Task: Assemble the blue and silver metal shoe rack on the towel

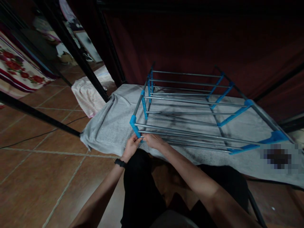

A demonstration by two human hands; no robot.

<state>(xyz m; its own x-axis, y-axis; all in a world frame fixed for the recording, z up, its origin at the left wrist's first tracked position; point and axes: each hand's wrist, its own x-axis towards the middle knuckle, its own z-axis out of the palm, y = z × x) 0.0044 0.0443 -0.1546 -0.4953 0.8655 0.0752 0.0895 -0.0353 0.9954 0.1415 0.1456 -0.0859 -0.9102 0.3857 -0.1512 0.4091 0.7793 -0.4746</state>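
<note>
A metal rack (190, 110) of thin silver rods and blue plastic connectors lies on a grey towel (111, 126) in front of me. My left hand (131, 146), with a black band on its wrist, pinches the near left blue corner connector (133, 122) where a rod end meets it. Right beside it, my right hand (153, 141) is closed around the near silver rod (190, 134). Both hands touch each other at the rack's near left corner.
Brown floor tiles (35, 164) spread to the left, crossed by a thin dark cable (35, 136). Black metal bars (78, 53) slant across the upper left. A striped pale cloth (87, 91) lies behind the towel. A dark red curtain (201, 41) hangs behind the rack.
</note>
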